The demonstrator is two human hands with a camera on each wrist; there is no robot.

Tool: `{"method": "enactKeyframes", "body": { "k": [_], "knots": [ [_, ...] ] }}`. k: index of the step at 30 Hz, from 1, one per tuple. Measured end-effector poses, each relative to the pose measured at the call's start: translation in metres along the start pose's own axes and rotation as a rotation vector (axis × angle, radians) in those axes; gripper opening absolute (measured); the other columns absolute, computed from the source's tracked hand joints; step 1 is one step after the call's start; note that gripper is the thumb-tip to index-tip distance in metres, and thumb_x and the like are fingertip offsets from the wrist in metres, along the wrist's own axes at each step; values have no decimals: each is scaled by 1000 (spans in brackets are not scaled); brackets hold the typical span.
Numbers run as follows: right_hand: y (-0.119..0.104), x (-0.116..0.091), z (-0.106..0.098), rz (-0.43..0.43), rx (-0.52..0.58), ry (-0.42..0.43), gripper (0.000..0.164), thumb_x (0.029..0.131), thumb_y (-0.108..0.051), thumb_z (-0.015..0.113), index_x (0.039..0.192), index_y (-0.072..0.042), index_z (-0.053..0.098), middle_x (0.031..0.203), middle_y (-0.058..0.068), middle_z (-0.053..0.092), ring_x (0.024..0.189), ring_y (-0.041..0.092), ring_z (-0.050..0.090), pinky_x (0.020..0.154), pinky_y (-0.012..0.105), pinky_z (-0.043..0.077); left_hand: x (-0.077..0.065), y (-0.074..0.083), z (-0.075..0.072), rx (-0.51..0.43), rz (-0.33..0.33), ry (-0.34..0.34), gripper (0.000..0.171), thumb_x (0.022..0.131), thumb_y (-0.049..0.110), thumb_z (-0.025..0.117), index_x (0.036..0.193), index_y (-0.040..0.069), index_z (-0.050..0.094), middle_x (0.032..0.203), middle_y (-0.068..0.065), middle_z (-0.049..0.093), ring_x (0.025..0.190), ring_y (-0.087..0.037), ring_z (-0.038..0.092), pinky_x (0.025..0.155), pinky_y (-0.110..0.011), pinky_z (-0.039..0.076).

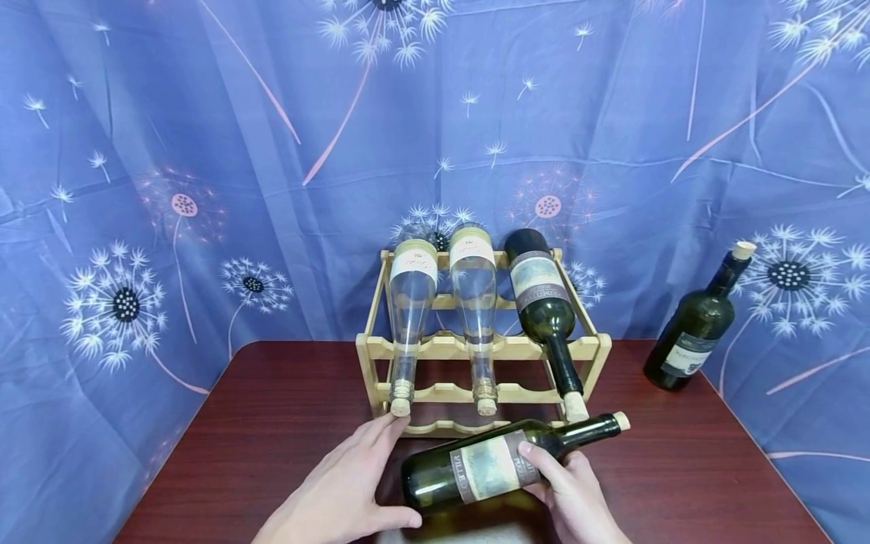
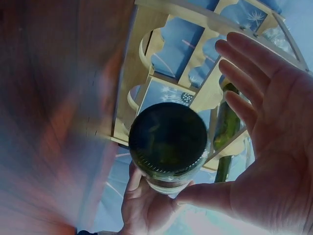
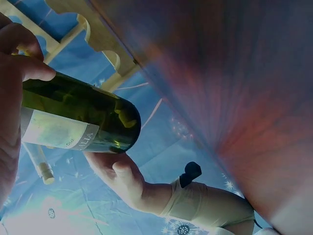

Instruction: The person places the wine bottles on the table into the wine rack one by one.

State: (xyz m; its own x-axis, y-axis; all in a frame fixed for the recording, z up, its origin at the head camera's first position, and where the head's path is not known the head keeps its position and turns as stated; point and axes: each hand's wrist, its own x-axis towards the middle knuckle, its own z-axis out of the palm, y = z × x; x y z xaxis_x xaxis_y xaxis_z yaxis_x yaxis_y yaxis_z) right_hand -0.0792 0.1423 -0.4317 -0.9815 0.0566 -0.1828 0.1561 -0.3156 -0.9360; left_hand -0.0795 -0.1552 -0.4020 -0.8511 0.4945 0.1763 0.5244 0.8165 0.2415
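Note:
My right hand [image 1: 578,495] grips a dark green wine bottle [image 1: 492,467] with a cork in its neck, the thumb across the label. The bottle lies nearly level in front of the rack, base to the left and neck slightly raised to the right. Close by the base is my left hand [image 1: 343,483], fingers straight and thumb spread apart from them. In the left wrist view, the round bottle base [image 2: 168,139] faces the open palm. A wooden wine rack [image 1: 445,349] stands behind both hands.
On the rack's top tier lie two clear corked bottles [image 1: 411,302] and a dark green bottle [image 1: 541,276], necks toward me. Another dark bottle [image 1: 689,340] stands upright at the table's right. The reddish-brown table [image 1: 285,408] backs onto a blue dandelion-print cloth [image 1: 224,136].

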Motion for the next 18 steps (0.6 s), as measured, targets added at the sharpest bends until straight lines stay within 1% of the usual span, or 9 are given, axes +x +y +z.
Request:
{"method": "enactKeyframes", "body": {
  "k": [3, 5, 8, 12, 18],
  "knots": [
    [1, -1, 3, 2, 10, 0, 41, 85, -13, 68, 119, 3, 52, 103, 13, 66, 87, 22, 65, 73, 41, 55, 2, 3, 2, -1, 3, 1, 112, 65, 85, 55, 150, 17, 31, 146, 1, 36, 132, -15, 37, 102, -39, 39],
    [2, -2, 5, -1, 14, -2, 42, 85, -13, 68, 120, 4, 51, 104, 13, 65, 87, 22, 65, 73, 41, 55, 3, 5, 3, 3, 3, -3, 113, 64, 86, 54, 151, 18, 30, 146, 1, 36, 131, -15, 38, 100, -38, 41],
    [4, -2, 7, 0, 25, -7, 44, 85, -13, 68, 121, 4, 49, 104, 14, 65, 89, 22, 65, 74, 43, 55, 5, 7, 5, 18, 7, -16, 114, 65, 87, 51, 152, 19, 27, 147, -1, 35, 131, -17, 39, 98, -40, 42],
    [4, -3, 10, 7, 41, -8, 43, 85, -13, 69, 120, 3, 49, 105, 12, 66, 90, 22, 65, 76, 44, 55, 6, 9, 7, 40, 14, -29, 114, 65, 87, 51, 152, 19, 27, 149, -3, 34, 132, -20, 38, 98, -40, 43],
    [4, -6, 14, -2, 39, -28, 42, 87, -11, 67, 122, 3, 49, 104, 9, 65, 90, 19, 64, 76, 41, 55, 9, 13, 9, 52, 27, -8, 112, 64, 88, 51, 150, 18, 33, 148, -1, 36, 131, -20, 40, 97, -40, 44]
  ]
}}
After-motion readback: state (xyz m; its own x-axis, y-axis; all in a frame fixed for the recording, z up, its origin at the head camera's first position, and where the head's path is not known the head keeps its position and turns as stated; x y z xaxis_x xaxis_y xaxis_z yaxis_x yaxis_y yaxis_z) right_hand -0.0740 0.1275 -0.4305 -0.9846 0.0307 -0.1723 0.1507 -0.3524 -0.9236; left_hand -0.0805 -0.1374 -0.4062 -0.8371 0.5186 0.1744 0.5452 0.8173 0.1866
